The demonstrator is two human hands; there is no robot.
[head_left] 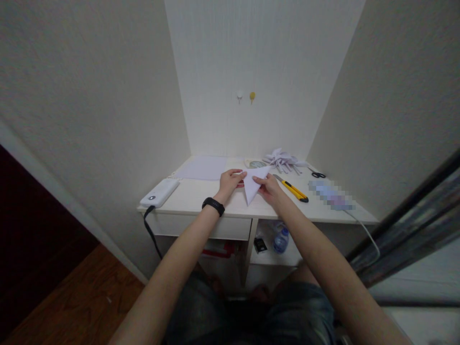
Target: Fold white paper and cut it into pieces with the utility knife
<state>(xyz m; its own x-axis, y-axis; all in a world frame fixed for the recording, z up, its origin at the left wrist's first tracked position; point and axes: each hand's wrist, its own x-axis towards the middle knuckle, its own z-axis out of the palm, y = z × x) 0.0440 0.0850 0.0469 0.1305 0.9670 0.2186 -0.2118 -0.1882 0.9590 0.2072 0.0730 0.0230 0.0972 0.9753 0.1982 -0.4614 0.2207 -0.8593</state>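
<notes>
Hard to make out first: a pixelated patch (pixel 331 194) on the right of the white counter (pixel 201 196) masks whatever lies there, and only a white cable (pixel 364 230) runs out of it over the edge. Under the left hand (pixel 230 181) a sliver of something red shows, too covered to name. The round greenish thing (pixel 257 164) behind the paper is half hidden as well. No brand, label or writing can be read anywhere.

Now the hands. Both are on the white folded paper triangle (pixel 253 184), which sits at the middle of the counter with its point toward the person. The left hand, black band (pixel 213 206) on its wrist, is curled and pinches the triangle's left edge. The right hand (pixel 270 188) grips the right edge, fingers closed on the paper.

Around it: a yellow and black utility knife (pixel 293 190) just beside the right hand, black-handled scissors (pixel 317 174) farther right, a heap of white folded paper pieces (pixel 283 160) at the back, a flat pale sheet of paper (pixel 204 168) back left. A white power bank (pixel 160 192) sits at the left corner, its black cable (pixel 151 232) hanging down. A clear plastic bottle (pixel 281 239) stands on the shelf below.
</notes>
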